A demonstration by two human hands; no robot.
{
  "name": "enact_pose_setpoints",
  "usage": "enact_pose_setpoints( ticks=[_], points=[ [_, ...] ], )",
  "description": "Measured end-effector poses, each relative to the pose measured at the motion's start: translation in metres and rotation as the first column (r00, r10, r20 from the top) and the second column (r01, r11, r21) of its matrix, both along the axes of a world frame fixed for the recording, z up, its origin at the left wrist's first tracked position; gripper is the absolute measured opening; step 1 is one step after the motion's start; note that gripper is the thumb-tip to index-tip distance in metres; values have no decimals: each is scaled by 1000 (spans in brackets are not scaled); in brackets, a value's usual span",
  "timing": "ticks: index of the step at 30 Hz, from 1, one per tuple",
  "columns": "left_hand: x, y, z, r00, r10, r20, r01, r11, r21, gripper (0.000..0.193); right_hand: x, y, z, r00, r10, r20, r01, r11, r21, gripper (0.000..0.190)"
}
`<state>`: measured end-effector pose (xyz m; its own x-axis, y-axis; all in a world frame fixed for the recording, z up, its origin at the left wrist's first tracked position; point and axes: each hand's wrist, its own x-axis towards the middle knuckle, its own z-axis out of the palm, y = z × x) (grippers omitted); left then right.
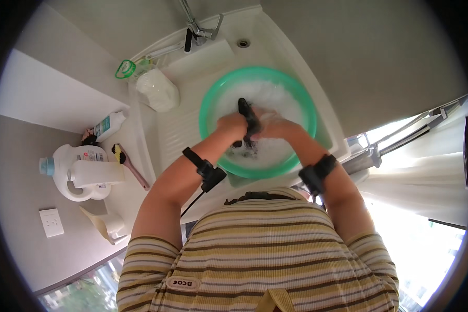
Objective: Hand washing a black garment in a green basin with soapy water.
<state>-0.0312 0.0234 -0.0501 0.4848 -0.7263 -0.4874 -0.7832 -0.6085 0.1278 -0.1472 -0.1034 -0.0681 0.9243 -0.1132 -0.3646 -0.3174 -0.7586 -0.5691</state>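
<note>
A round green plastic basin (311,105) full of white suds stands in a white utility sink (187,128). Over the suds, my left hand (233,126) and my right hand (271,123) come together on a wet dark cloth (249,115). My left hand is closed around its left side. My right hand, partly covered with foam and blurred, presses against the cloth from the right. One end of the cloth sticks up above my left hand, and its lower part hangs into the suds. Black straps with small devices sit on both forearms.
A chrome faucet (201,31) and the drain (243,43) lie at the sink's far end. A large clear bottle of white contents (158,89) lies at the sink's left. On the left ledge are a scrub brush (130,165), a white detergent jug (60,163) and a smaller white bottle (109,125).
</note>
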Motion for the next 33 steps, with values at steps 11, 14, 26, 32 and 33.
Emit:
enact_pose_setpoints(
  ticks=[11, 14, 26, 32, 33],
  points=[
    [41, -19, 91, 808, 210, -551, -383, 898, -218, 35, 7, 34, 75, 882, -351, 315, 260, 919, 298, 94],
    [34, -16, 85, 608, 110, -786, -595, 719, -359, 37, 15, 26, 56, 819, -452, 354, 445, 889, 108, 82],
    [23, 15, 41, 106, 327, -939, -620, 760, 194, 96, 6, 28, 73, 228, -932, 282, 611, 363, 703, 63],
    [0, 0, 19, -362, -156, -919, -763, 616, 196, 82, 9, 48, 51, 212, -973, -89, 316, -18, 949, 46],
    [0, 1, 17, -339, -186, -922, -792, 586, 173, 80, 11, 46, 59, 270, -959, -83, 320, 8, 947, 45]
  ],
)
